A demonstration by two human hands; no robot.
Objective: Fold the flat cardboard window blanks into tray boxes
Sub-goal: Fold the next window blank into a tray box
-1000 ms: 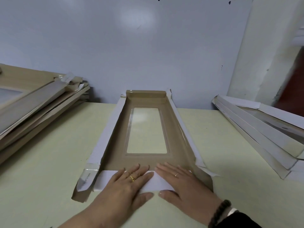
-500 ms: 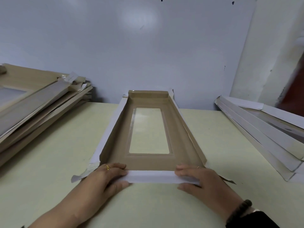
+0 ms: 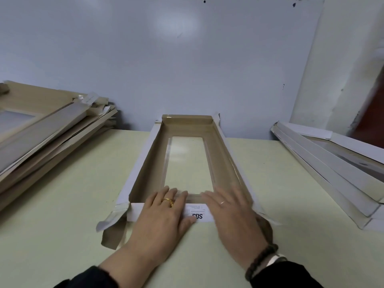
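Observation:
A long cardboard window tray, brown inside and white outside, lies lengthwise on the table with a clear window in its floor. Its far end wall and both long side walls stand up. The near white end flap, printed with black letters, is folded over the near edge. My left hand lies flat on that flap with fingers spread, reaching into the tray. My right hand, blurred by motion, presses flat beside it on the flap's right part. A loose corner tab sticks out at the near left.
A slanting pile of flat brown blanks fills the left of the pale green table. Finished white tray boxes are stacked at the right. A pale blue wall rises just behind the tray.
Both hands moved from gripping the flap's outer ends toward the middle and now press flat over the near end flap, fingers reaching inside the tray. The flap's printed face now shows.

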